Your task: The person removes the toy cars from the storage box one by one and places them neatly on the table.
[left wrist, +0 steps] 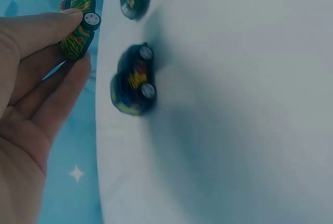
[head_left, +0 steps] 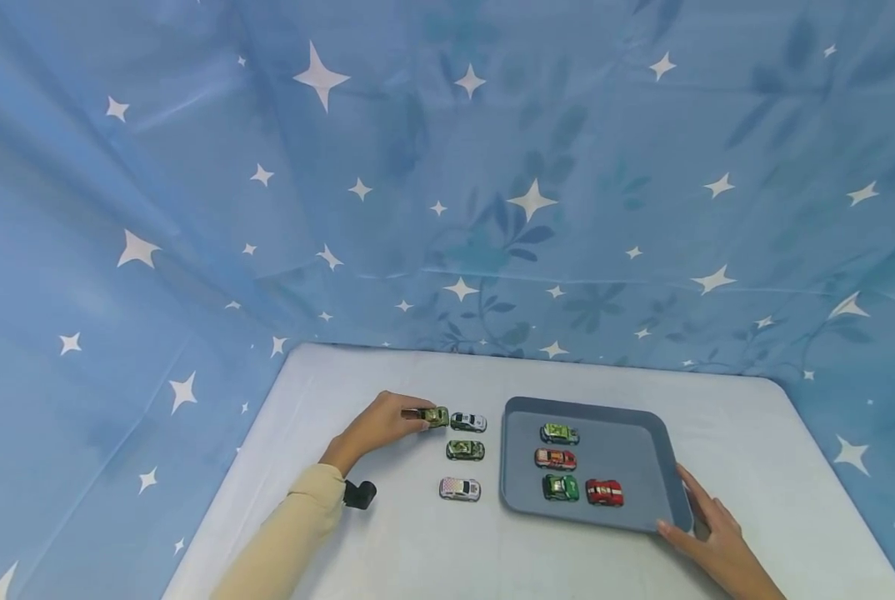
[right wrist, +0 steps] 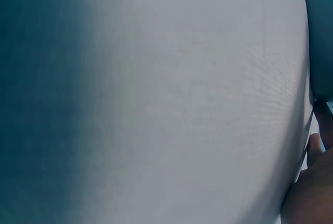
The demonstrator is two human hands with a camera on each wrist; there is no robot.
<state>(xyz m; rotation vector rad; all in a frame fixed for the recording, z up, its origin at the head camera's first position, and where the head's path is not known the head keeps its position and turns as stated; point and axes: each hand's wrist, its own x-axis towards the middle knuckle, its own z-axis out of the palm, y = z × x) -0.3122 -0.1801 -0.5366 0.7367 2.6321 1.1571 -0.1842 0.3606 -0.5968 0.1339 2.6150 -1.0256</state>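
In the head view my left hand (head_left: 387, 423) pinches a green-and-yellow toy car (head_left: 436, 417) by thumb and fingertips, at the back left of the table. The left wrist view shows the same patterned toy car (left wrist: 78, 23) side-on, its wheels turned outward. Right beside it stands a white-and-black toy car (head_left: 468, 422), with a dark green one (head_left: 466, 450) and a white-and-pink one (head_left: 460, 489) nearer the front. At the grey tray's (head_left: 605, 521) front right corner, my right hand (head_left: 713, 537) holds the rim, thumb on the front edge and fingers along the right side.
Inside the tray are a lime green car (head_left: 560, 433), an orange-red car (head_left: 556, 459), a green car (head_left: 561, 487) and a red car (head_left: 604, 492). A white cloth covers the table (head_left: 387, 550). Blue star-patterned curtain (head_left: 447, 167) hangs behind and at the sides.
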